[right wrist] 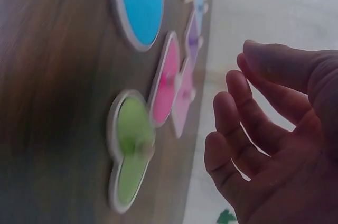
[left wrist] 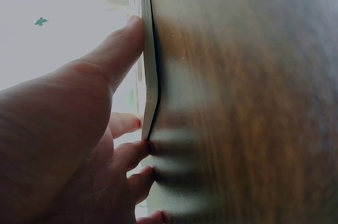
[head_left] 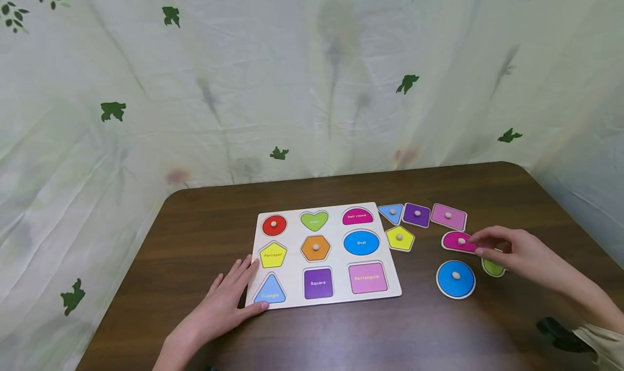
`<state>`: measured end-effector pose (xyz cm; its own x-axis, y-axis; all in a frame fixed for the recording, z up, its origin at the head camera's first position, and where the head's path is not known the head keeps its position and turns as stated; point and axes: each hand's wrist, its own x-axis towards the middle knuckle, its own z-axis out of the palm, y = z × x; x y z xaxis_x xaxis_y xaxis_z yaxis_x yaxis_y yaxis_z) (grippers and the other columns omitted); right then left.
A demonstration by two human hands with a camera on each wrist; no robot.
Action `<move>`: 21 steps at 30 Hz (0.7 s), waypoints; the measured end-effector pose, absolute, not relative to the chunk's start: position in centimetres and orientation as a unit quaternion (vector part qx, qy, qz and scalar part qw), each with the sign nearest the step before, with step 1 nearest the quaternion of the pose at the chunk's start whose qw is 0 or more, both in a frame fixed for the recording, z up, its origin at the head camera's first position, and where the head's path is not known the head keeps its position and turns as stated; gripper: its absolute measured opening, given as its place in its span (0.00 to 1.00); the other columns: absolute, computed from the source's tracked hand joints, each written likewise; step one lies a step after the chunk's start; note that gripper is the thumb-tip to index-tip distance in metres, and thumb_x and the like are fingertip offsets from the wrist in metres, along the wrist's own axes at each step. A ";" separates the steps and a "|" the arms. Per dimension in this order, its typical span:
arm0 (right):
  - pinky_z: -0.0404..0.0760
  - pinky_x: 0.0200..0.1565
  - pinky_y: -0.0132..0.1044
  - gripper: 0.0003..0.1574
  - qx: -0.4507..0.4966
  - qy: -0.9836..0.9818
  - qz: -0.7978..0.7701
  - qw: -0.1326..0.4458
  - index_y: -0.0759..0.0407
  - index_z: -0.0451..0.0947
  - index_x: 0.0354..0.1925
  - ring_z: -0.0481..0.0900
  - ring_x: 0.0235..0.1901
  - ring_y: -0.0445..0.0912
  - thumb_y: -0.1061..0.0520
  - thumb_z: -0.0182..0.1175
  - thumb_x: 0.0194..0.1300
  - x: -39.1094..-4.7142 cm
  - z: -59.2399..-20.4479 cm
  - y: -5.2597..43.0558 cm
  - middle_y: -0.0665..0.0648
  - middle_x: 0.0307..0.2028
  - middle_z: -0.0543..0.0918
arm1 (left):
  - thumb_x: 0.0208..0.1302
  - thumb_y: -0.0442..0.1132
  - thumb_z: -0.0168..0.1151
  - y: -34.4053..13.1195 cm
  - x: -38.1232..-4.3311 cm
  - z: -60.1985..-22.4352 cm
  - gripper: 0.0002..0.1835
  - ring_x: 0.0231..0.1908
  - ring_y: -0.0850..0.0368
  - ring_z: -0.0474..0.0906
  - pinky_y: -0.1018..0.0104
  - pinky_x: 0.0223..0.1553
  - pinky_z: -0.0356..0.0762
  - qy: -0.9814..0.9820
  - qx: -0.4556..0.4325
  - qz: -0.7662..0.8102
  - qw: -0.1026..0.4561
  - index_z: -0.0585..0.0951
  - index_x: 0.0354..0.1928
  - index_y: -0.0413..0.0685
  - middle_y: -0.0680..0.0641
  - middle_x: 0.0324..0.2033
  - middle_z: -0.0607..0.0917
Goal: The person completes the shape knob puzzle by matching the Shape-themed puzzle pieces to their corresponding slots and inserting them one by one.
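Note:
A white shape-puzzle board [head_left: 341,256] lies on the table. My left hand [head_left: 225,295] rests at its lower-left corner, fingertips along the left edge and thumb at the front edge by the triangle. A red circle piece [head_left: 274,225] and an orange hexagon piece [head_left: 315,248] sit in the board. Over the loose pieces hovers my right hand [head_left: 524,250], fingers loosely bent, with nothing between them in the right wrist view. Under and beside it lie a magenta half-round piece [right wrist: 167,84] and a green heart piece [right wrist: 132,152], which the hand partly hides in the head view.
A blue oval piece [head_left: 455,279] lies nearer the front. Beyond are a yellow pentagon piece [head_left: 400,238], a blue triangle piece [head_left: 391,213], a purple square piece [head_left: 416,215] and a pink rectangle piece [head_left: 449,216]. A pale leaf-patterned curtain [head_left: 312,89] hangs behind the table.

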<state>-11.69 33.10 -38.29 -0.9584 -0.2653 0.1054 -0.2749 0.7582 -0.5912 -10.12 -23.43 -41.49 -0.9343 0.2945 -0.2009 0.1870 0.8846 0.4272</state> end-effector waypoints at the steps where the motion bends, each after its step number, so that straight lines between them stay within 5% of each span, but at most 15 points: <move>1: 0.77 0.28 0.32 0.14 0.141 -0.939 0.313 0.004 0.57 0.82 0.47 0.75 0.32 0.37 0.59 0.68 0.62 -11.6 -38.4 33.4 0.48 0.36 0.81 | 0.55 0.70 0.63 -23.4 -10.1 -41.5 0.54 0.74 0.39 0.43 0.29 0.66 0.40 0.962 0.126 0.205 0.131 0.57 0.76 0.49 0.42 0.76 0.52; 21: 0.76 0.33 0.32 0.22 0.195 -0.953 0.233 0.003 0.51 0.82 0.40 0.71 0.34 0.36 0.69 0.74 0.48 -11.8 -41.6 37.5 0.43 0.38 0.80 | 0.54 0.71 0.63 -23.6 -10.0 -41.5 0.54 0.74 0.38 0.44 0.29 0.66 0.41 0.962 0.127 0.207 0.125 0.58 0.76 0.49 0.42 0.76 0.53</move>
